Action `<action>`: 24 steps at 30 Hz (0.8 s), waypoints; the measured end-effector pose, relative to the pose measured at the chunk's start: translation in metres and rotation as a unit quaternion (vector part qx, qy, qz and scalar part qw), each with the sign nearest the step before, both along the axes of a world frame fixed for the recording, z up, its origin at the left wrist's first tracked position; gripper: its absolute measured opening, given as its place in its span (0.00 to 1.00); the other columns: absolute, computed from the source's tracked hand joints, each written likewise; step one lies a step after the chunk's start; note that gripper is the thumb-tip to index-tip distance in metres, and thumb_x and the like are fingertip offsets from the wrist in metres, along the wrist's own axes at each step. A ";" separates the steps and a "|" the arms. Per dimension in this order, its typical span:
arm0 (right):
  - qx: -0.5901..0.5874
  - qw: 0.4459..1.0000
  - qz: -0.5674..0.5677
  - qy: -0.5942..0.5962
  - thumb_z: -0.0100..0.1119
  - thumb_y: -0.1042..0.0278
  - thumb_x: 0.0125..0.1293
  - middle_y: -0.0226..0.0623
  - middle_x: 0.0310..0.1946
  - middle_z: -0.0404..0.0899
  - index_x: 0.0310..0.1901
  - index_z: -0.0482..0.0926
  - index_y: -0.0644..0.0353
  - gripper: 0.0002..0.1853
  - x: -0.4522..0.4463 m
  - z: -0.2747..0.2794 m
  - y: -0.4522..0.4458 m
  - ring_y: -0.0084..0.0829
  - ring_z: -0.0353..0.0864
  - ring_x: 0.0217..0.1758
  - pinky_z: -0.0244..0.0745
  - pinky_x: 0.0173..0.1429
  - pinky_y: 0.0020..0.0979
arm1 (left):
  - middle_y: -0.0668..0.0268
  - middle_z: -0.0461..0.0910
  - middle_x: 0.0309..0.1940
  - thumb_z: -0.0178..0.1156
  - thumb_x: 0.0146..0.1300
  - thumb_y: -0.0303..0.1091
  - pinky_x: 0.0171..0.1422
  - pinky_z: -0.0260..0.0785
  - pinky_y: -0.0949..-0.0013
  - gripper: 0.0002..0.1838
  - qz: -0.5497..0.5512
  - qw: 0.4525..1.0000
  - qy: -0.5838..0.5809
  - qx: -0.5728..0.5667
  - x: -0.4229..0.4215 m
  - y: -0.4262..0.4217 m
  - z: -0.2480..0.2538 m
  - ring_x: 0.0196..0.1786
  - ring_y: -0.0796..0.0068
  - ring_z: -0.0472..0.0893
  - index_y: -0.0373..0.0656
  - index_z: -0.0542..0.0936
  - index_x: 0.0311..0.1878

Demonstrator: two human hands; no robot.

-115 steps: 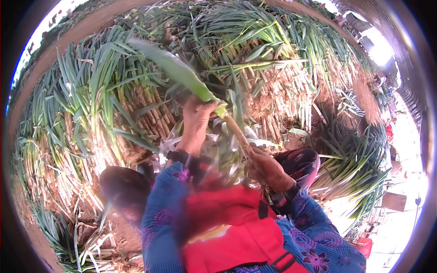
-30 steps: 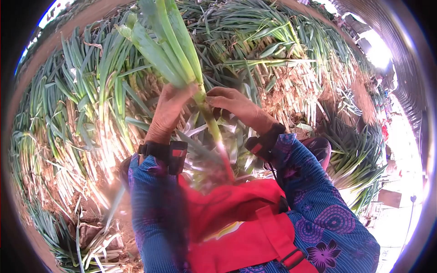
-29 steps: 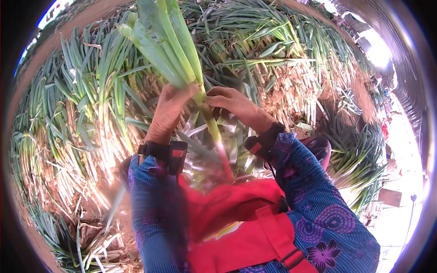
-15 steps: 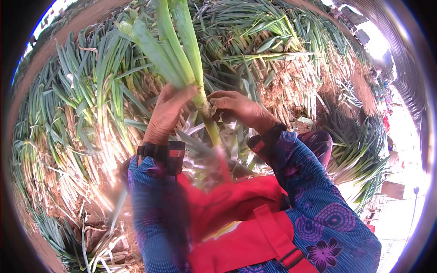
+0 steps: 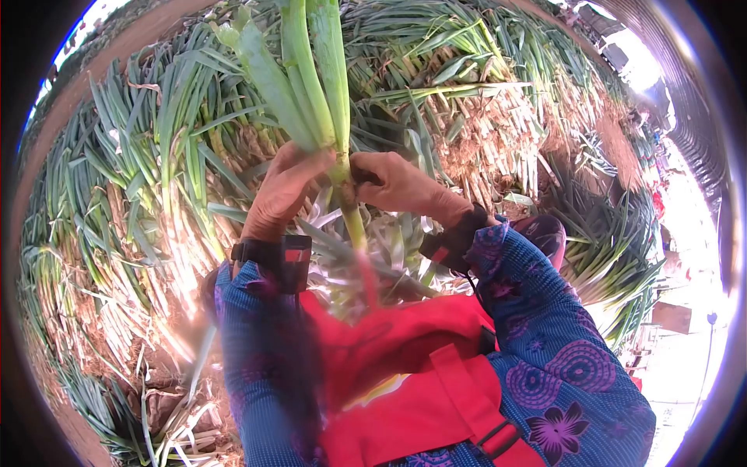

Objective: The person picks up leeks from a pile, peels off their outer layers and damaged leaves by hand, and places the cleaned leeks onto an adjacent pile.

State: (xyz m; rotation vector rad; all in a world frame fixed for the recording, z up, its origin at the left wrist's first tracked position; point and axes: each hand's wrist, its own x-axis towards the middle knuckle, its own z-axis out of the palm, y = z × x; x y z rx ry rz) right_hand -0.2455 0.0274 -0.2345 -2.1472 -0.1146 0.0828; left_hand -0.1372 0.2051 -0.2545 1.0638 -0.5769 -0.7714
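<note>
In the head view a large green onion (image 5: 343,183) stands upright before me, its wide leaves fanning out at the top and its lower end blurred above my lap. My left hand (image 5: 284,191) is closed round the stalk just under the leaves. From the other side, my right hand (image 5: 401,187) has its fingers curled and pinched against the stalk at the same height. A brownish patch marks the stalk between the hands. Whatever finer piece the right fingertips pinch is hidden. Both wrists wear dark bands.
Heaps of green onions (image 5: 156,156) lie to the left, and more bundles (image 5: 490,132) are piled ahead and to the right. Loose leaves (image 5: 405,249) cover the ground below my hands. A red apron (image 5: 412,412) covers my lap. Corrugated sheeting (image 5: 704,140) rises at far right.
The green onion has become more upright, its leafy top shifting right and its lower end left. My right hand has moved slightly left and its fingers have curled tighter against the stalk.
</note>
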 end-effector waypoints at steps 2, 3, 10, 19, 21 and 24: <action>0.049 0.999 -0.009 0.006 0.51 0.74 0.61 0.25 0.28 0.74 0.45 0.75 0.64 0.11 0.001 -0.007 0.002 0.14 0.70 0.27 0.66 0.30 0.20 | 0.72 0.80 0.38 0.64 0.61 0.37 0.42 0.66 0.75 0.16 -0.010 1.000 0.018 -0.012 -0.001 0.000 0.000 0.39 0.81 0.77 0.40 0.79 0.50; 0.118 0.992 -0.014 0.046 0.50 0.75 0.61 0.25 0.26 0.73 0.44 0.76 0.64 0.11 0.001 -0.006 0.001 0.15 0.69 0.25 0.65 0.27 0.21 | 0.72 0.80 0.38 0.64 0.61 0.37 0.43 0.66 0.75 0.16 -0.016 0.999 0.026 -0.018 -0.002 0.001 0.000 0.39 0.81 0.77 0.40 0.79 0.50; 0.399 0.892 -0.033 0.211 0.48 0.74 0.62 0.25 0.20 0.69 0.46 0.77 0.63 0.13 0.000 -0.018 -0.001 0.15 0.62 0.13 0.53 0.16 0.20 | 0.66 0.80 0.41 0.61 0.63 0.35 0.51 0.69 0.70 0.18 -0.056 0.995 0.053 -0.068 -0.007 0.007 0.010 0.44 0.75 0.78 0.37 0.77 0.53; 0.116 0.966 0.178 -0.146 0.55 0.75 0.58 0.24 0.22 0.64 0.30 0.71 0.62 0.04 0.003 -0.058 0.002 0.17 0.63 0.18 0.57 0.22 0.24 | 0.60 0.80 0.41 0.61 0.63 0.39 0.51 0.71 0.66 0.21 -0.134 0.982 0.057 -0.118 -0.003 0.011 0.008 0.44 0.68 0.79 0.33 0.76 0.52; 0.066 0.961 0.174 -0.205 0.57 0.74 0.58 0.25 0.22 0.64 0.29 0.70 0.61 0.06 0.007 -0.067 0.007 0.18 0.64 0.20 0.58 0.23 0.26 | 0.59 0.79 0.41 0.60 0.64 0.41 0.49 0.71 0.66 0.21 -0.128 0.984 0.046 -0.114 -0.001 0.011 0.006 0.44 0.66 0.79 0.32 0.76 0.51; 0.254 0.962 0.103 0.008 0.58 0.71 0.61 0.24 0.22 0.66 0.29 0.71 0.59 0.07 0.006 -0.096 0.012 0.20 0.65 0.20 0.61 0.23 0.28 | 0.59 0.76 0.39 0.58 0.66 0.44 0.45 0.69 0.67 0.22 -0.142 0.960 0.066 -0.234 0.005 0.002 0.005 0.42 0.66 0.76 0.33 0.75 0.50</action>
